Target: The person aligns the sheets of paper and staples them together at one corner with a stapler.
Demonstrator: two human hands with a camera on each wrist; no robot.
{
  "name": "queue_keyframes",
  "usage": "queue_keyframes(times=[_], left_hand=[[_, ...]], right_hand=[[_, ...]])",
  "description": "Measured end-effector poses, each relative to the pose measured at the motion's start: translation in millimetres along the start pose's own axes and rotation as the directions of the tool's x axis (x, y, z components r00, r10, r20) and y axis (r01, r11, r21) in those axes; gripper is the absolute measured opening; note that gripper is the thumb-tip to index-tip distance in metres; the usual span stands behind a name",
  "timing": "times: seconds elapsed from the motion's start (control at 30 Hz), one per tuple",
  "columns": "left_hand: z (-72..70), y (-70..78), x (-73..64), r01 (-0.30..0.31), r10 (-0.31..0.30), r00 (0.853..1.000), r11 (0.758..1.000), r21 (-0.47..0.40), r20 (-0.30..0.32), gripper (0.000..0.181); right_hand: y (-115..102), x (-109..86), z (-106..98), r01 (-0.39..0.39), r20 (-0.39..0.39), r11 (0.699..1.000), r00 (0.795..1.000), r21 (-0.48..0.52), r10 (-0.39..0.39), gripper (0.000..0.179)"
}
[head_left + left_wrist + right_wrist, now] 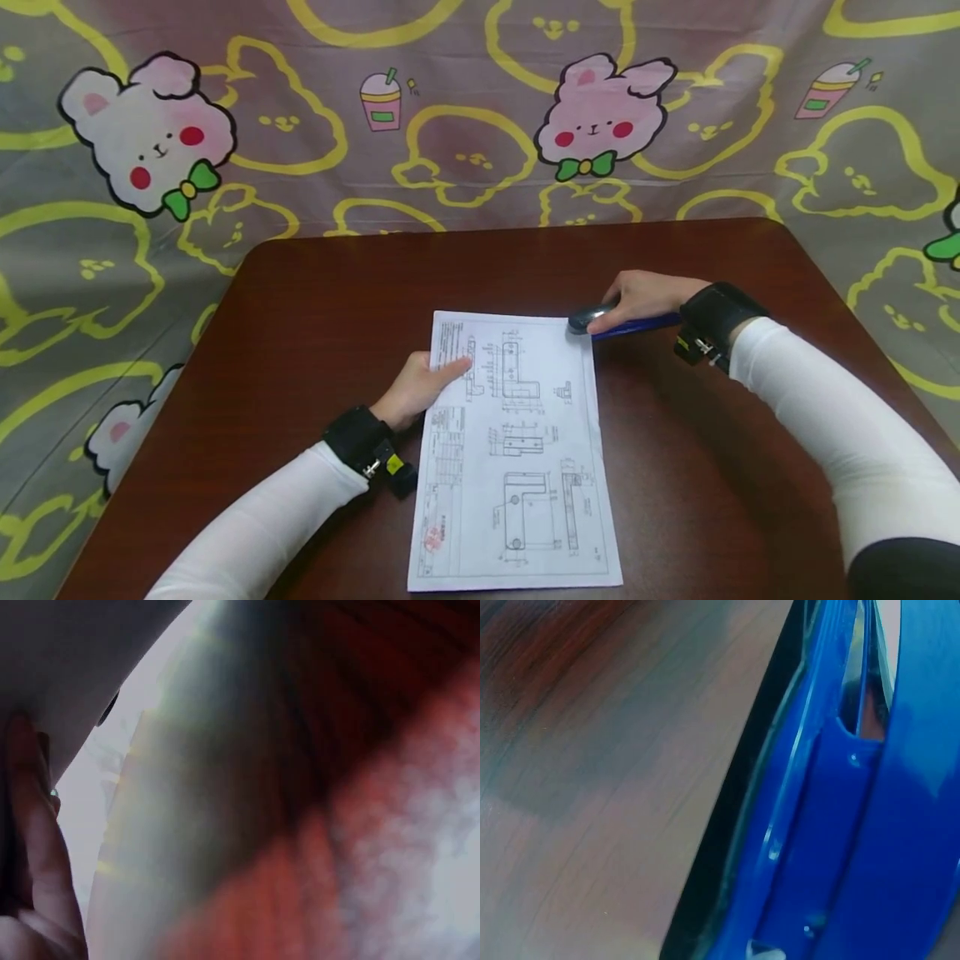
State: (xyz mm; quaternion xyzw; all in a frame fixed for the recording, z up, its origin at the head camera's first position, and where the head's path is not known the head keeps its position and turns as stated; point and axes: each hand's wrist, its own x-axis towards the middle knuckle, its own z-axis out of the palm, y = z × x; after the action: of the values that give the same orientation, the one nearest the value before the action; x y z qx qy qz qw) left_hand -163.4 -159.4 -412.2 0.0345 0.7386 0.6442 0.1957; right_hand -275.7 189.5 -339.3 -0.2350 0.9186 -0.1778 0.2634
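Observation:
A stack of white paper [558,421] printed with technical drawings is held up over the table. My left hand [416,387] grips its left edge, thumb on the printed face and the other fingers underneath. In the left wrist view, fingers [46,859] show against the paper's underside [52,667]. A blue stapler [637,326] with a dark, shiny head sits over the top right corner of the paper. My right hand [648,296] holds it near the head. Its long blue body [922,795] fills the right side of the right wrist view.
Under the paper is a dark reddish-brown wooden table [322,317] with rounded far corners. A patterned cloth [465,100] with cartoon rabbits hangs behind it. Black camera straps [358,440] are on both wrists.

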Motion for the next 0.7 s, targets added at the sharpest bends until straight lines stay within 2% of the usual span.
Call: queue_keyframes(times=[0.33, 0.57, 0.7], left_hand=[[-0.2, -4.5, 3.5, 0.046, -0.047, 0.999, 0.996, 0.078, 0.008, 0.028], [-2.0, -4.9, 6.9, 0.066, -0.069, 0.998, 0.991, 0.114, 0.017, 0.028], [-6.8, -1.1, 11.6, 0.085, -0.097, 0.994, 0.972, 0.218, 0.045, 0.028]], right_hand=[[9, 18.2, 17, -0.017, 0.065, 0.999, 0.998, -0.029, 0.019, 0.067], [8, 21.4, 18, -0.044, 0.071, 0.997, 0.996, -0.061, 0.049, 0.071], [10, 23.6, 17, -0.055, 0.075, 0.996, 0.995, -0.074, 0.06, 0.077]])
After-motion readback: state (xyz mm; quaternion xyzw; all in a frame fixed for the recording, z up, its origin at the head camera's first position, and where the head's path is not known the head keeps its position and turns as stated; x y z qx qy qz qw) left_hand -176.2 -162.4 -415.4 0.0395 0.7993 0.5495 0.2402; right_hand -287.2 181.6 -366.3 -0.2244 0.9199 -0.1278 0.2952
